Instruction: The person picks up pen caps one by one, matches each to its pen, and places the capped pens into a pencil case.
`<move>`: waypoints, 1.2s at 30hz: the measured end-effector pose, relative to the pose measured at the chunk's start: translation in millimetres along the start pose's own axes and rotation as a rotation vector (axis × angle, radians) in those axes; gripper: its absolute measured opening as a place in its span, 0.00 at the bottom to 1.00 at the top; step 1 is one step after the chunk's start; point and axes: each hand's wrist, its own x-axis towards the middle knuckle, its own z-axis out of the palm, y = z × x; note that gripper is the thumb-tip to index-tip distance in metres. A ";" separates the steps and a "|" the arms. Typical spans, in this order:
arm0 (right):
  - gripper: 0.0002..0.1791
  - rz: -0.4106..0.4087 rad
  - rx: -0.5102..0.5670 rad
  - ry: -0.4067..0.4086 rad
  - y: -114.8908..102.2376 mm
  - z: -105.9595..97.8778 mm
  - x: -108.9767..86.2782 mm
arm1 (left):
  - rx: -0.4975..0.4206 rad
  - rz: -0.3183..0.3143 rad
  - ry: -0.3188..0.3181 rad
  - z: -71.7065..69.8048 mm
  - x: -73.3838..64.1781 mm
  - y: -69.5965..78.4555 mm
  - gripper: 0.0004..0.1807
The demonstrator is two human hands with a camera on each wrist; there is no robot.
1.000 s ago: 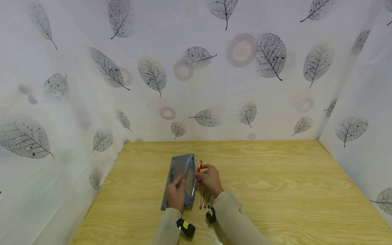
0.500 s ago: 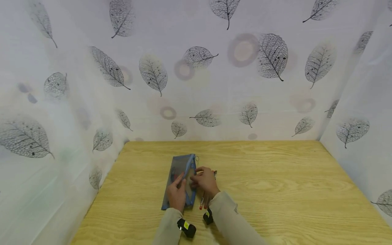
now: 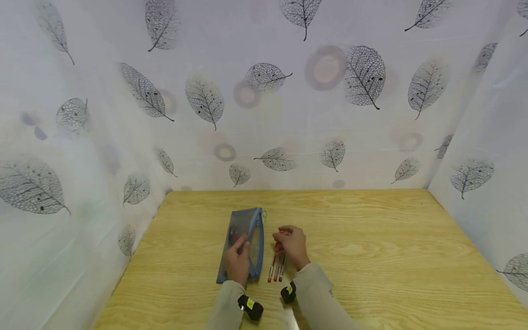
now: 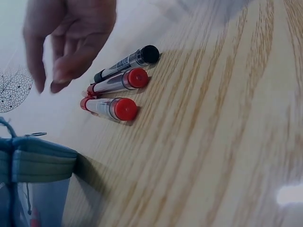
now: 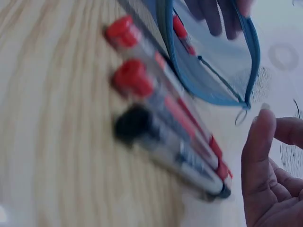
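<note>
A blue-edged, see-through zip pencil case [image 3: 244, 219] lies on the table with its mouth held apart. My left hand [image 3: 237, 265] pinches the edge of that mouth between thumb and fingers. Inside the case, a red pen [image 5: 183, 34] shows through the mesh in the right wrist view, and a dark item lies beside it in the head view. Right of the case lie two red-capped pens [image 4: 116, 108] and one black-capped pen [image 4: 130, 62], side by side. My right hand [image 3: 294, 243] hovers over their far ends, thumb and fingers apart, nothing held.
The wood-grain table [image 3: 371, 256] spreads out to the right of the hands. A white leaf-printed sheet [image 3: 288, 123] hangs along the back and both sides. A small metal ring [image 5: 241, 117] hangs at the case's zip end.
My right hand carried a red pen into the case, let it go, and moved back right over the remaining pens. My left hand stays on the case.
</note>
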 end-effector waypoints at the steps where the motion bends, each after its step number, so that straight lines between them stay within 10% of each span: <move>1: 0.21 0.003 0.016 0.009 1.1 -3.4 -0.6 | -0.002 0.000 0.001 0.2 -0.1 -0.2 0.15; 13: 0.20 0.066 0.034 0.165 13.9 -23.2 -7.4 | -0.003 0.079 0.026 2.2 -3.0 1.1 0.15; 36: 0.15 0.086 -0.192 0.162 18.5 -23.5 -9.2 | -0.029 -0.044 -0.019 3.1 0.1 -2.0 0.15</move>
